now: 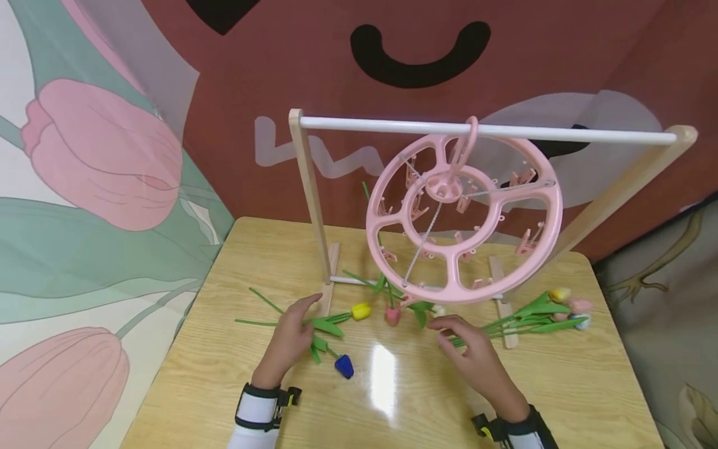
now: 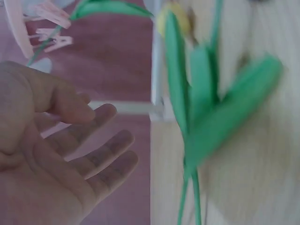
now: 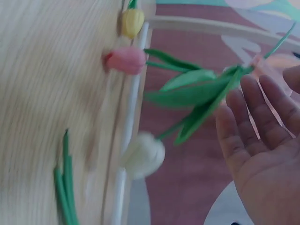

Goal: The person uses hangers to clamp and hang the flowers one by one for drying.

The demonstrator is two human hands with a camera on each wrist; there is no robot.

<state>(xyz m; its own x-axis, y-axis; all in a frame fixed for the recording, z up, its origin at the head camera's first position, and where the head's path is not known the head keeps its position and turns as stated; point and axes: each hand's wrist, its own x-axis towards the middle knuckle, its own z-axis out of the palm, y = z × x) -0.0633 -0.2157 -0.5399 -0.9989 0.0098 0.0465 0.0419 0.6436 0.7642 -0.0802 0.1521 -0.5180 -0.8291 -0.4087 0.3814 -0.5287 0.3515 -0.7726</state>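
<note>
My left hand (image 1: 290, 337) is over the left of the table with relaxed fingers, holding nothing. Beneath and beside it lie a yellow tulip (image 1: 361, 311) and a blue tulip (image 1: 344, 366) with green leaves and stems. My right hand (image 1: 473, 352) is held below the rim of a pink round clip hanger (image 1: 454, 293); its fingers are loosely bent and grip nothing in the right wrist view. A pink tulip (image 3: 127, 61) and a white tulip (image 3: 144, 156) hang heads down from the hanger, just beyond the right fingertips, their leaves overlapping near a pink clip.
The hanger hooks over a white bar (image 1: 381, 126) between two wooden posts (image 1: 310, 187) standing on the wooden table (image 1: 426, 399). More tulips (image 1: 541, 315) in yellow, pink and pale blue lie bundled at the right. Several pink clips dangle around the hanger.
</note>
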